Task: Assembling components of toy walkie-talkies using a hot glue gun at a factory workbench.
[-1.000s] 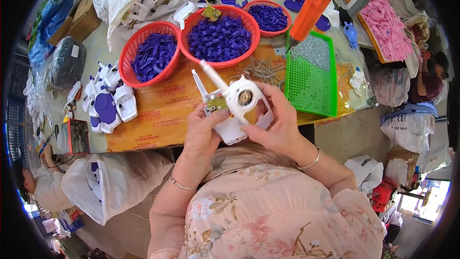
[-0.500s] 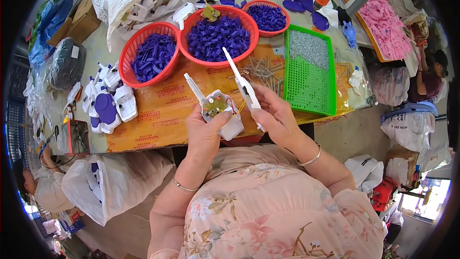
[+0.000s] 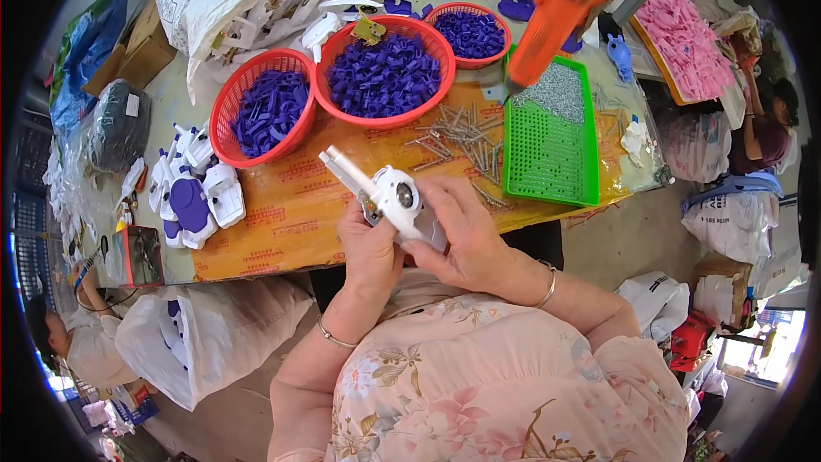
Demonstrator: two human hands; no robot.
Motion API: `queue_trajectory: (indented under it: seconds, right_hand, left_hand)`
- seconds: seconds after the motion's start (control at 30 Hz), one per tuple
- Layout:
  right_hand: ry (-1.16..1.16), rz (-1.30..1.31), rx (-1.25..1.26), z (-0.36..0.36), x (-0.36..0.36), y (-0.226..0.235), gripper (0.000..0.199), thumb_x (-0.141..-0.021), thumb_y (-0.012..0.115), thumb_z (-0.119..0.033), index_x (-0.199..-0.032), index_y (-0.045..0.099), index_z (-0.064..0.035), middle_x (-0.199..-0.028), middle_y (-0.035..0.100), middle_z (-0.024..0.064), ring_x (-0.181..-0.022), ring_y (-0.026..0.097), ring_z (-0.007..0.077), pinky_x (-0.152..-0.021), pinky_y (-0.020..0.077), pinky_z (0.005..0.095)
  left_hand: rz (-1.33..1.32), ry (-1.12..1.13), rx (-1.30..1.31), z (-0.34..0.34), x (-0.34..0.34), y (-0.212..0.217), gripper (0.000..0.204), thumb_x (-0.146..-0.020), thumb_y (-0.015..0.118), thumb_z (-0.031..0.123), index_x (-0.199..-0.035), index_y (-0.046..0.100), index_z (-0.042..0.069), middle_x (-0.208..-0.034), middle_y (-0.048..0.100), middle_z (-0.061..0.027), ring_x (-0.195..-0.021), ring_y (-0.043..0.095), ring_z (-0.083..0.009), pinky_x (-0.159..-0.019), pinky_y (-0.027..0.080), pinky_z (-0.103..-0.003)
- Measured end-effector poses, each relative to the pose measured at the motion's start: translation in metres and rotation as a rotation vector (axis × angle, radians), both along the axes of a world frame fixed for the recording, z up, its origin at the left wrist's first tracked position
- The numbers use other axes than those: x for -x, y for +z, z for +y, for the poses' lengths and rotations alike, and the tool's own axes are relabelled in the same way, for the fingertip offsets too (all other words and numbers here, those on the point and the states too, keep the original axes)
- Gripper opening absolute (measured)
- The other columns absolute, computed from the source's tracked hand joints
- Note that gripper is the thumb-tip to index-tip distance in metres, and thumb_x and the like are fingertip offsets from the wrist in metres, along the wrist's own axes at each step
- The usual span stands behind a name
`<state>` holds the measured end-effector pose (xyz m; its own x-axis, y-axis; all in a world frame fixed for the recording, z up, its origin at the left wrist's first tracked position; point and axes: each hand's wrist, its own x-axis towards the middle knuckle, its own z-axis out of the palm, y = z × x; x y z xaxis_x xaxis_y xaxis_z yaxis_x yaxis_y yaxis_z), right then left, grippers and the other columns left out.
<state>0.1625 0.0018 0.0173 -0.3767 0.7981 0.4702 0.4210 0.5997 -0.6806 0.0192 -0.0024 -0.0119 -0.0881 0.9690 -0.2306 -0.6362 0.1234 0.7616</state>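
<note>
Near table [image 3: 282, 205] front edge, above lap: both hands clasp white toy shell [image 3: 392, 198]; left hand [image 3: 369, 250] closed under shell, thumb against its side; right hand [image 3: 462, 235] wraps rear end, fingers curled on it; shell nose points up-left toward red baskets [image 3: 256, 77] of purple parts; round hub faces up. To do step well, judged: keep halves aligned, press evenly along seam, steady grip from below; metal pins [image 3: 466, 141] lie beyond shell, beside green tray [image 3: 547, 150]; orange driver [image 3: 556, 8] hangs over tray.
</note>
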Motion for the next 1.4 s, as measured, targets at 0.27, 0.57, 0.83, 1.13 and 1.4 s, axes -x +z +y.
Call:
queue_trajectory:
  seconds: [0.27,0.57,0.83,1.13,1.4]
  right_hand:
    - [-0.065,-0.044,-0.133,-0.011,0.005,-0.006,0.076,-0.063,0.076,-0.012,-0.127,0.039,0.0052,-0.114,0.048,0.0206,-0.098,0.049,0.0357,-0.084,0.0418,0.0429]
    - [-0.102,-0.029,-0.054,-0.014,0.003,0.000,0.070,-0.062,0.074,-0.010,-0.121,0.040,0.0062,-0.115,0.043,0.0233,-0.102,0.048,0.0391,-0.087,0.0431,0.0433]
    - [-0.086,0.225,0.042,-0.008,0.004,-0.004,0.063,-0.064,0.074,-0.008,-0.117,0.042,0.0044,-0.114,0.045,0.0232,-0.099,0.051,0.0369,-0.087,0.0441,0.0409]
    - [0.134,0.035,-0.039,0.019,0.001,0.016,0.059,-0.066,0.075,-0.022,-0.114,0.048,0.0014,-0.109,0.050,0.0198,-0.099,0.050,0.0370,-0.085,0.0425,0.0427]
    - [0.032,-0.095,-0.147,0.133,0.030,0.028,0.017,-0.078,0.060,-0.002,-0.094,0.057,0.0011,-0.082,0.055,0.0171,-0.075,0.056,0.0347,-0.065,0.0462,0.0394]
  left_hand:
    - [-0.077,-0.046,-0.016,-0.007,0.002,0.002,0.032,-0.081,0.059,-0.004,-0.111,0.053,0.003,-0.100,0.062,-0.0057,-0.088,0.062,-0.0149,-0.076,0.054,-0.029]
    - [-0.166,-0.068,-0.159,-0.010,0.000,0.003,0.037,-0.083,0.053,-0.005,-0.119,0.049,0.002,-0.110,0.059,-0.0087,-0.099,0.059,-0.0178,-0.085,0.050,-0.032]
    - [-0.184,-0.023,-0.041,-0.001,0.003,0.001,0.043,-0.078,0.045,-0.011,-0.120,0.048,0.000,-0.111,0.058,-0.0121,-0.102,0.059,-0.0219,-0.091,0.048,-0.036]
    - [-0.400,-0.050,0.027,0.020,0.034,-0.018,0.038,-0.076,0.051,-0.001,-0.113,0.052,0.002,-0.104,0.061,-0.0102,-0.091,0.062,-0.0226,-0.083,0.052,-0.037]
    - [-0.425,-0.169,0.063,0.025,0.040,-0.027,0.035,-0.073,0.051,-0.001,-0.108,0.055,0.000,-0.098,0.062,-0.0103,-0.085,0.062,-0.0206,-0.079,0.052,-0.035]
